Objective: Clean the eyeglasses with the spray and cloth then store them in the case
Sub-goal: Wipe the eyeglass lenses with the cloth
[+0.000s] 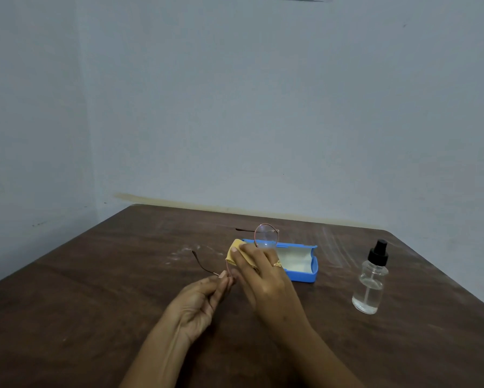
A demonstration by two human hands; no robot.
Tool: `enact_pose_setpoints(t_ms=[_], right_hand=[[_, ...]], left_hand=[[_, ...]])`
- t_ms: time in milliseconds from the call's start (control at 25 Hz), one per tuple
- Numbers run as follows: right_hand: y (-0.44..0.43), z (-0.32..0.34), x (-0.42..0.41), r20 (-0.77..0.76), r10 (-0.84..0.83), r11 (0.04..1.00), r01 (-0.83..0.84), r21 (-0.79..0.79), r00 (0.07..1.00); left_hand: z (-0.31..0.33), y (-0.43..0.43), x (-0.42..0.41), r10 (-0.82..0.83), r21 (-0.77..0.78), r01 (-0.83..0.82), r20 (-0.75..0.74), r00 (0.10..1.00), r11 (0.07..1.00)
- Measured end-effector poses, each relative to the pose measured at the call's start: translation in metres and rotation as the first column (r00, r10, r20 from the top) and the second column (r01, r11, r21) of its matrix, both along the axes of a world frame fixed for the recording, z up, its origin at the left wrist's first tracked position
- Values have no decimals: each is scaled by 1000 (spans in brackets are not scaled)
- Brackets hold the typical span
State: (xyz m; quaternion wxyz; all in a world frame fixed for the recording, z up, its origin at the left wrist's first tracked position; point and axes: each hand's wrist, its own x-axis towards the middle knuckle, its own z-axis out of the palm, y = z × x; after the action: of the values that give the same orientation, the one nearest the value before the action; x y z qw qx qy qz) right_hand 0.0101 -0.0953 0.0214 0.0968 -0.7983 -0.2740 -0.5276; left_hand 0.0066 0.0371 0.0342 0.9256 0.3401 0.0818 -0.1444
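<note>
Your left hand [204,298] is up over the brown table [95,289], with the palm turned to the right and the arm coming in from the near edge. Its thumb and fingers [223,277] pinch the thin frame of the eyeglasses [266,237], right where one side arm joins. That side arm sticks out to the left and far from your hand. Your right hand [263,275] comes in from the near right and crosses close to the left hand. The back of it faces up, and there is a gold ring [277,264] on one finger. Its fingers are bent around the yellow cloth [236,252] and hold the cloth on the near lens. You cannot see that lens, because the cloth and hand hide it. The other lens is round and clear, and it stands up just past your right fingers. The glasses are in the air, held by both hands, in front of the blue case [305,275]. The case lies open on the table just behind your right hand, and its inside is white. The spray bottle [369,284] stands upright to the right, well apart from the case. It is clear with a black top.
</note>
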Motion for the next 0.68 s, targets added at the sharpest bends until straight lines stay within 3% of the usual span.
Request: enact_pose_setpoints(t_ms=[160, 480, 680], right_hand=[[-2, -3, 1, -31, 28, 1000, -27, 10, 999], [-6, -3, -13, -28, 95, 987, -98, -128, 995], [-13, -2, -15, -2, 55, 988, -55, -147, 998]], left_hand=[[-1, 1, -1, -31, 27, 31, 8, 999, 999], [0, 2, -2, -16, 16, 16, 8, 1000, 1000], [-1, 4, 1, -7, 20, 7, 5, 1000, 1000]])
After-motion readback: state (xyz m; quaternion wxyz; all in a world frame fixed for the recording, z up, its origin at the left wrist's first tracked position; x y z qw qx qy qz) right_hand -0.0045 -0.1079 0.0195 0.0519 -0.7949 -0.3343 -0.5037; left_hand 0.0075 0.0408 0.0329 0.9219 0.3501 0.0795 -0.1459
